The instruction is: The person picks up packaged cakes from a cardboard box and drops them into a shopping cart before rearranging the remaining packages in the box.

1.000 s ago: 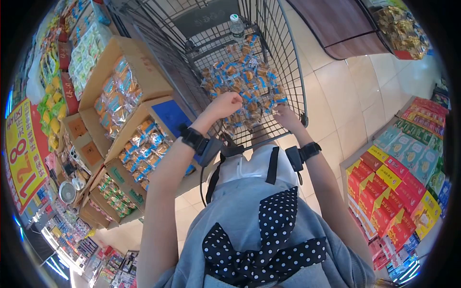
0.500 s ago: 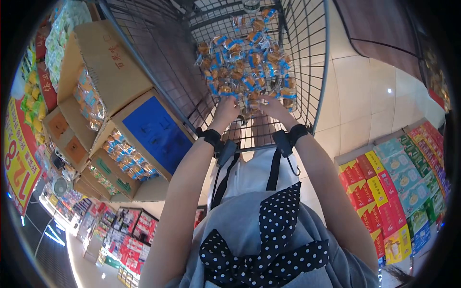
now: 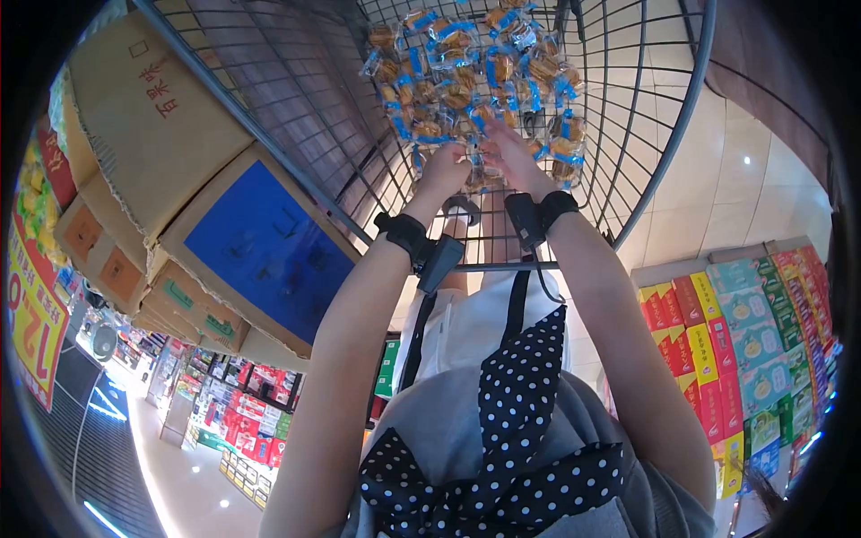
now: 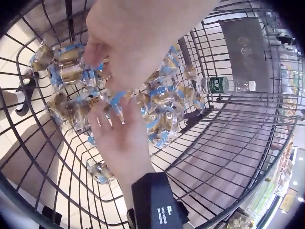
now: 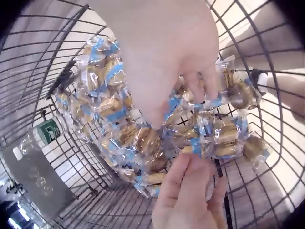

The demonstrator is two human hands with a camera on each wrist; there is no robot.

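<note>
Both hands reach over the near rim of a wire shopping cart (image 3: 296, 99) and meet in a heap of wrapped snacks (image 3: 466, 72), small brown pieces sealed in clear film with blue ends. The heap lies on the cart's mesh floor, towards its near end. The left hand (image 3: 444, 170) is sunk into the near edge of the heap. In the left wrist view its fingers (image 4: 93, 52) are bent down and closed on a few of the packets. How many they hold is hidden by the back of the hand. The right hand (image 3: 507, 152) lies just beside it, the two nearly touching. In the right wrist view its fingers (image 5: 205, 81) curl down into the wrappers and clamp a cluster of packets, with the left hand's fingertips pressed to the same cluster from below. Each wrist wears a black band with a small camera. Farther back in the cart, apart from the heap, a water bottle (image 4: 224, 85) with a green label lies on its side. To the left of the cart stand open cardboard boxes (image 3: 152, 117), one with a blue panel. To the right, across the pale tiled floor (image 3: 753, 179), a low shelf carries red, yellow and green cartons (image 3: 717, 341).
</note>
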